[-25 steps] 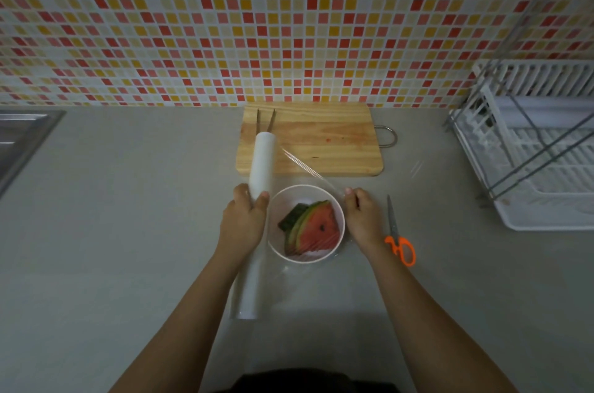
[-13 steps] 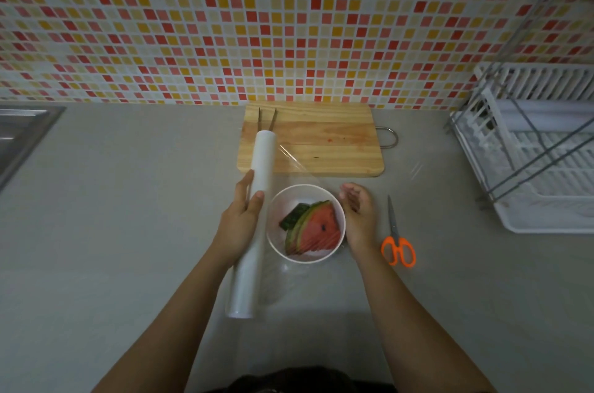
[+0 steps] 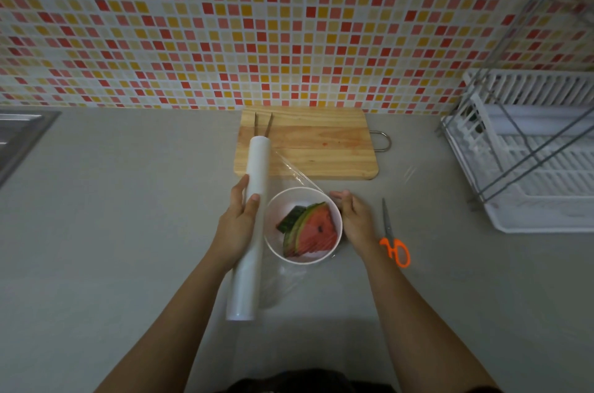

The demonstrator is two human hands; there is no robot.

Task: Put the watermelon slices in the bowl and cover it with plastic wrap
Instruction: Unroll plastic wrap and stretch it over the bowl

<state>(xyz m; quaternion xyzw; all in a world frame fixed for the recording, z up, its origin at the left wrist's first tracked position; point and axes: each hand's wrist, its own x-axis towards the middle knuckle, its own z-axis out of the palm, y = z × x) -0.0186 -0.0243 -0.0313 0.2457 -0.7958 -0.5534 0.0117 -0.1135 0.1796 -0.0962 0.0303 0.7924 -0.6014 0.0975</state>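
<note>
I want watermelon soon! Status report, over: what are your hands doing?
Left hand gripping plastic wrap roll. Right hand at bowl rim; grip unclear. Watermelon slices in bowl, film stretched over. Scissors beside, nothing blocking.

Bowl: on counter, watermelon slices inside.
Roll: just left of bowl.
Cutting board: behind bowl.
Scissors: right of bowl.
Rack: far right.
</note>
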